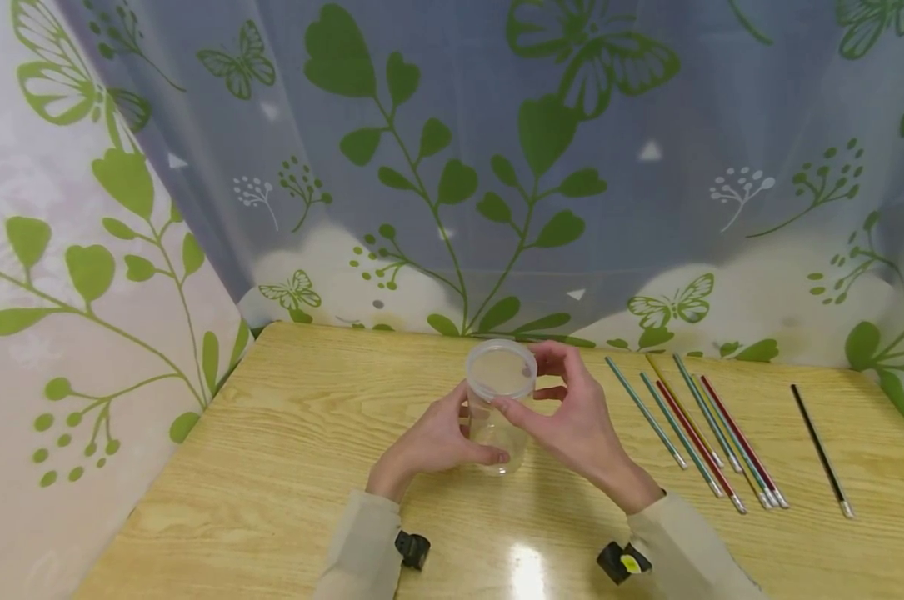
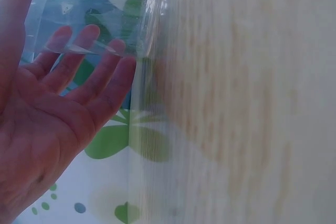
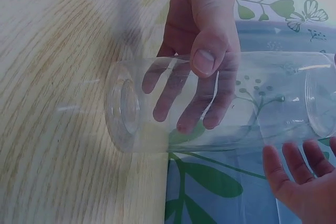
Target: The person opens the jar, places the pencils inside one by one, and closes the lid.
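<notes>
With our left hand (image 1: 438, 440) we grip the clear jar (image 1: 498, 429) low on its side, thumb and fingers around it; with our right hand (image 1: 577, 417) we grasp it by its pale rim (image 1: 471, 379). We hold the jar upright over the wooden table (image 1: 272, 433). Right of the jar lie several coloured pencils (image 1: 699, 444), and farther right of it a black pencil (image 1: 822, 450). Behind the jar hangs leaf-patterned cloth (image 1: 287, 125).
</notes>
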`<state>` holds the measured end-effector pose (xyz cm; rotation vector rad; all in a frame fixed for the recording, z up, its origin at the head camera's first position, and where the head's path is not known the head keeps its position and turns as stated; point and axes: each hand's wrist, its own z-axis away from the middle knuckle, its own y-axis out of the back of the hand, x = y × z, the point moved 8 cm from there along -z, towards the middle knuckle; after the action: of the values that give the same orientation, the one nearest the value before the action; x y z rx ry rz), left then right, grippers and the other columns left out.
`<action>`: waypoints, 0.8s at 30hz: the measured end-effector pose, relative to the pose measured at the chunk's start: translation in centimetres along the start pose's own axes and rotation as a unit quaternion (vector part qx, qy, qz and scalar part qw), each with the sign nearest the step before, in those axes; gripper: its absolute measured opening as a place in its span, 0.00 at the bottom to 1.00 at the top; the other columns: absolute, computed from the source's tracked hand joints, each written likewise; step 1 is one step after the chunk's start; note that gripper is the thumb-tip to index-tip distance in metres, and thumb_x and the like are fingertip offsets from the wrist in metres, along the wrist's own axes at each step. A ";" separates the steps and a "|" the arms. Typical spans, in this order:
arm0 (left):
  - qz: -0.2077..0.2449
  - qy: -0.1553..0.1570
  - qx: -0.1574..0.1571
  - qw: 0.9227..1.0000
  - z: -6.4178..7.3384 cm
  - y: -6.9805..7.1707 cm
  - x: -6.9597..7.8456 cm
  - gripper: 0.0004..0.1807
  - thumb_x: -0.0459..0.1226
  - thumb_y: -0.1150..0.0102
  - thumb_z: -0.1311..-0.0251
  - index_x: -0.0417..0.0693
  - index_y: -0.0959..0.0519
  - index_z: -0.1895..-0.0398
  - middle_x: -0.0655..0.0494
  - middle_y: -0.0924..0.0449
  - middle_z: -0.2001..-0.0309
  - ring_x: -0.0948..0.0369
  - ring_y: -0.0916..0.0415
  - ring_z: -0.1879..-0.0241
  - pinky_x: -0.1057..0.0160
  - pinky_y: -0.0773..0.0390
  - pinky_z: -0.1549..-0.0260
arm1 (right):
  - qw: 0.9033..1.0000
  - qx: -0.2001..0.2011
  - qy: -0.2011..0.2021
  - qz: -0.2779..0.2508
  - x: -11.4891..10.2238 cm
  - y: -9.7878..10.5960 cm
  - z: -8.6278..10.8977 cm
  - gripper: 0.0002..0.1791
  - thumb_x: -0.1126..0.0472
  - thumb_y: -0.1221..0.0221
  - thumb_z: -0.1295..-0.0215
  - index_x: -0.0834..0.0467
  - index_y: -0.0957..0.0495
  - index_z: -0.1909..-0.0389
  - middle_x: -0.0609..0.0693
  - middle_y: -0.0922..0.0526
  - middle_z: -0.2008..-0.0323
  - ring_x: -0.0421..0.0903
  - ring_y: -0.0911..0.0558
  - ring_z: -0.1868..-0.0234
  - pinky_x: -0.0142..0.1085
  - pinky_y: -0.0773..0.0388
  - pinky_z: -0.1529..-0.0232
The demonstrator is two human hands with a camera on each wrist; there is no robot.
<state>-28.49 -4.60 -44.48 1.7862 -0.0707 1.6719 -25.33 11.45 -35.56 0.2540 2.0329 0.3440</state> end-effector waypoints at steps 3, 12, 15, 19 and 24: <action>0.000 0.002 0.003 1.000 0.0 0.1 0.0 0.52 0.49 0.19 0.53 0.69 0.39 0.25 0.59 0.29 0.30 0.54 0.26 0.37 0.52 0.21 0.45 | 1.000 -0.002 -0.002 -0.012 0.1 0.0 0.1 0.34 0.64 0.26 0.43 0.59 0.32 0.38 0.51 0.21 0.46 0.43 0.23 0.48 0.38 0.15 0.54; 0.006 -0.006 -0.002 1.000 0.0 -0.1 0.0 0.51 0.47 0.20 0.53 0.67 0.39 0.25 0.58 0.29 0.30 0.53 0.27 0.35 0.52 0.22 0.41 | 0.999 -0.016 0.035 -0.028 -0.1 0.1 0.3 0.32 0.70 0.31 0.38 0.58 0.28 0.34 0.53 0.22 0.43 0.41 0.22 0.47 0.33 0.15 0.55; 0.008 -0.010 -0.002 1.000 0.0 -0.1 0.0 0.52 0.47 0.19 0.53 0.67 0.40 0.24 0.58 0.30 0.29 0.52 0.28 0.33 0.51 0.23 0.39 | 0.999 -0.019 0.034 -0.028 0.0 0.0 0.3 0.33 0.69 0.32 0.38 0.57 0.30 0.32 0.52 0.22 0.43 0.40 0.22 0.47 0.33 0.15 0.55; 0.002 -0.010 -0.003 1.000 0.0 -0.1 -0.1 0.53 0.47 0.20 0.52 0.69 0.41 0.24 0.58 0.33 0.27 0.50 0.29 0.32 0.49 0.23 0.38 | 0.999 -0.012 0.014 -0.028 0.2 0.0 0.4 0.36 0.67 0.28 0.41 0.58 0.33 0.33 0.51 0.22 0.43 0.41 0.23 0.46 0.34 0.16 0.55; -0.008 -0.005 -0.001 1.000 -0.1 -0.1 -0.1 0.53 0.48 0.20 0.52 0.71 0.42 0.23 0.58 0.34 0.26 0.49 0.29 0.32 0.48 0.24 0.39 | 1.000 0.003 -0.008 -0.024 0.3 0.1 0.4 0.37 0.65 0.26 0.44 0.60 0.34 0.37 0.52 0.21 0.45 0.41 0.22 0.47 0.33 0.17 0.55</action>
<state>-28.54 -4.52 -44.65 1.7882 -0.0636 1.6522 -25.14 11.73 -35.97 0.2102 2.0202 0.3059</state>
